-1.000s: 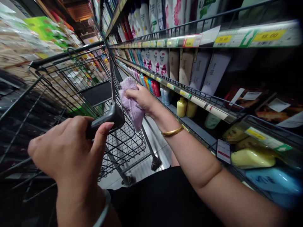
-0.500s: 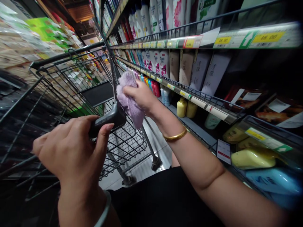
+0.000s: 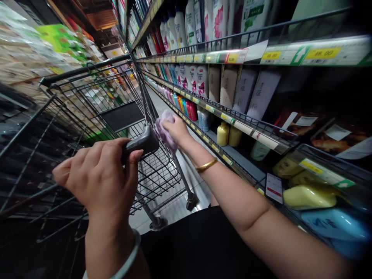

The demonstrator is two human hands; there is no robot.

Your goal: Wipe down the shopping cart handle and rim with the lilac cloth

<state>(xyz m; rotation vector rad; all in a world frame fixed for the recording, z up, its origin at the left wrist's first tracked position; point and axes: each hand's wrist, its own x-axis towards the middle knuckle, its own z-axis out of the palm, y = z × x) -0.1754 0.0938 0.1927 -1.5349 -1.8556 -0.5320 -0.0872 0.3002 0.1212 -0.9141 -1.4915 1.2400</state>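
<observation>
My left hand (image 3: 101,174) is wrapped round the dark handle (image 3: 142,142) of a wire shopping cart (image 3: 87,77), its thumb on the near side. Farther forward, my right hand (image 3: 178,131) grips a fluffy light-purple cloth (image 3: 166,133), which hangs below the fingers. The cloth is against or close beside the cart's right side frame; whether they touch is hard to tell. No goods can be made out in the cart's basket.
Shelves of bottles (image 3: 203,79) with price tags run along the right. A phone (image 3: 274,188) lies on the lower shelf by a yellow bottle (image 3: 309,197). Stacked packages (image 3: 26,58) rise at the left. A cart wheel (image 3: 192,201) stands on the floor.
My right hand has moved down and a little right with the cloth, farther from the camera along the cart's side. My left hand and the handle appear slightly farther right.
</observation>
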